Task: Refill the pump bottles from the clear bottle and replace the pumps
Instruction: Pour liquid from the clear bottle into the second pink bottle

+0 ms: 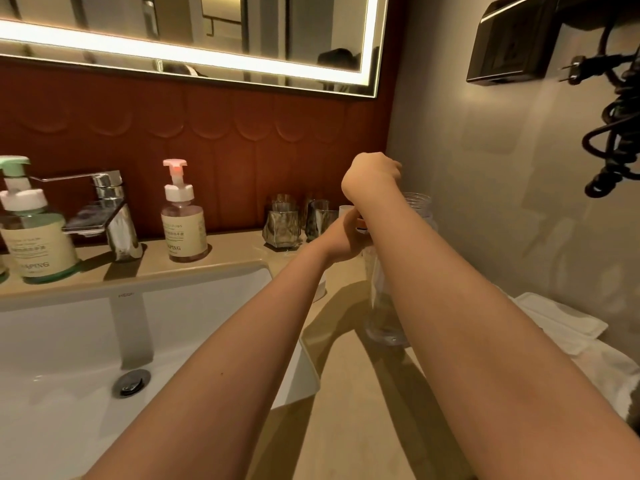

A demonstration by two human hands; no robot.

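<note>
- The sink (69,341) fills seven o'clock; the pale desk (346,410) wraps round it toward five.
- A clear bottle (382,313) stands upright on the desk at three o'clock, half hidden behind the right forearm, likely kept close for pouring.
- A green pump bottle (38,244) at nine o'clock and a pink pump bottle (183,233) at ten wait beside the tap, pumps on.
- The right hand (370,174) arches above; its fingers are hidden, grip unknowable.
- The left hand (343,237) curls its fingers round an orange-and-white piece (361,226), perhaps a pump.

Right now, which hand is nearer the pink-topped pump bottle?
Left. The left hand is low, right of the pink-topped pump bottle, by the glasses; the right hand is raised farther right.
</note>
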